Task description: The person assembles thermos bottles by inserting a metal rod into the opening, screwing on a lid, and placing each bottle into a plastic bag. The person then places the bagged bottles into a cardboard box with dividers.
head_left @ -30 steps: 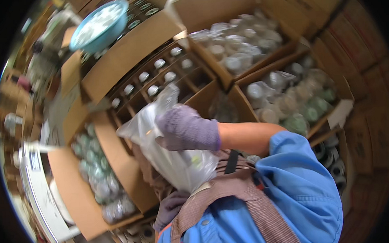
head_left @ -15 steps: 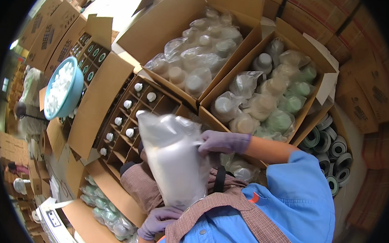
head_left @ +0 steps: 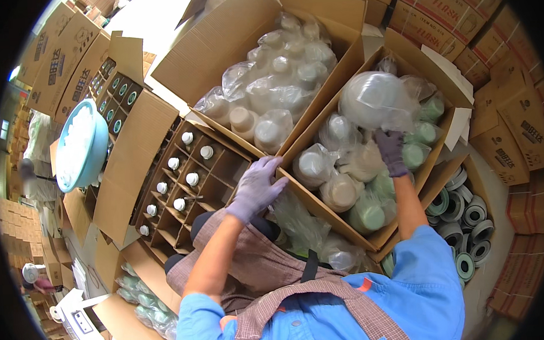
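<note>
Over the right-hand cardboard box [head_left: 323,209], my right hand [head_left: 392,153] is closed on the near end of a large, whitish, rounded container in a clear plastic bag [head_left: 376,100]. Its fingertips are partly hidden. The container lies at the far part of the box, above smaller plastic-wrapped white and green bottles [head_left: 342,191]. My left hand [head_left: 255,186] is open, fingers apart, resting at the corner where this box meets the divided carton. Both hands wear purple-grey gloves. White-capped bottles [head_left: 188,138] stand in some cells of the divided carton [head_left: 226,167].
A second open box [head_left: 180,67] of bagged bottles stands at the back. A blue basin [head_left: 101,139] of white pieces sits at left. Grey and green rings [head_left: 474,213] fill a box at right. Stacked cartons [head_left: 439,13] rise behind. More bagged items [head_left: 150,312] lie lower left.
The bagged container has moved from my lap to the right-hand box, carried by my right hand. My left hand has left my lap and reached forward to the box corner.
</note>
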Motion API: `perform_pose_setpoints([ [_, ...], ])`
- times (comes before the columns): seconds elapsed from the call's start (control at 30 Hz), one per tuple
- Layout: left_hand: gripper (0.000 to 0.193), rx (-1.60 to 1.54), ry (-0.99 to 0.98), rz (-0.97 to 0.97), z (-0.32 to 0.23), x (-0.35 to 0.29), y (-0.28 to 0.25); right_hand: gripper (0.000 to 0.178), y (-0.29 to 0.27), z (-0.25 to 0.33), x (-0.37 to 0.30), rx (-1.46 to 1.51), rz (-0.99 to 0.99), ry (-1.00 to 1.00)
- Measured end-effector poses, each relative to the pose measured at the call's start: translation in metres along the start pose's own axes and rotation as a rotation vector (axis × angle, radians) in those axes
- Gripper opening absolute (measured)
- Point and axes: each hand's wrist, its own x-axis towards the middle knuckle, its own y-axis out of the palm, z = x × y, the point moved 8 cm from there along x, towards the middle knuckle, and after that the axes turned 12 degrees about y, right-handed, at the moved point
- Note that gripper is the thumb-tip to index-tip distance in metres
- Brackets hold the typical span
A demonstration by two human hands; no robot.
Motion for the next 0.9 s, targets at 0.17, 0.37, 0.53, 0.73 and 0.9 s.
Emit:
perform_pose_setpoints([
  [0.17, 0.082, 0.273, -0.315, 0.225, 0.085, 0.027, 0.085, 0.029, 0.087, -0.036, 0.032, -0.178, 0.096, 0.25],
  [0.37, 0.076, 0.453, -0.297, 0.115, 0.092, 0.024, 0.114, 0.031, 0.165, -0.127, 0.092, -0.415, 0.333, 0.158],
  [0.53, 0.07, 0.407, -0.235, 0.175, 0.084, 0.049, 0.128, 0.036, 0.226, -0.23, 0.1, -0.229, 0.505, 0.333],
  [0.73, 0.07, 0.444, -0.395, 0.134, 0.108, 0.013, 0.122, 0.035, 0.141, -0.018, 0.055, -0.67, 0.56, -0.118],
  [0.9, 0.068, 0.463, -0.431, 0.21, 0.101, 0.016, 0.122, 0.028, 0.061, -0.011, 0.165, -0.033, 0.188, 0.332],
])
